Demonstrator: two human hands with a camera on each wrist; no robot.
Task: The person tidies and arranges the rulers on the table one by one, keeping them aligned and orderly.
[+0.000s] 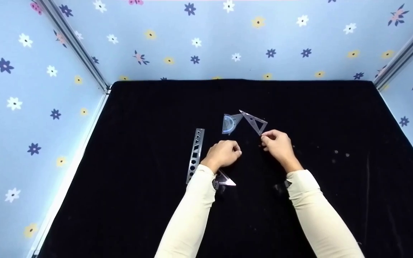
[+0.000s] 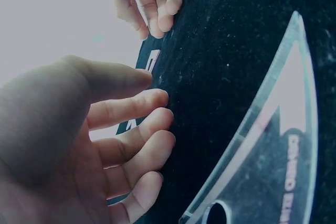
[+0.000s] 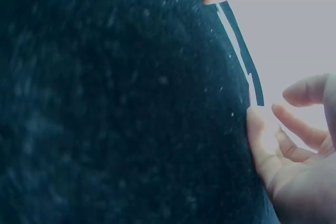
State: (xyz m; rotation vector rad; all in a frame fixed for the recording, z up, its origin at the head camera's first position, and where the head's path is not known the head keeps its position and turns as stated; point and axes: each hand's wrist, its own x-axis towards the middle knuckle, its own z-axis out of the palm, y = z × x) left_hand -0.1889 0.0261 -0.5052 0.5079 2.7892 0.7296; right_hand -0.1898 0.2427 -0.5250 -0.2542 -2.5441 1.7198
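My right hand has its fingertips right at the lower corner of a clear set square with a triangular cut-out. In the right wrist view, one fingertip meets the set square's edge, while the other digits stand apart from it. My left hand hovers low over the cloth with loosely bent fingers and nothing between them. Under the left wrist lies another clear set square, partly hidden; its pointed tip shows large in the left wrist view. Ahead of the left hand sits a bluish protractor overlapping a clear pointed piece.
A clear template ruler with shaped cut-outs lies just left of the left hand, its lower end beside the sleeve. Black cloth covers the table. Blue flowered panels stand around the back and sides, with metal posts at the corners.
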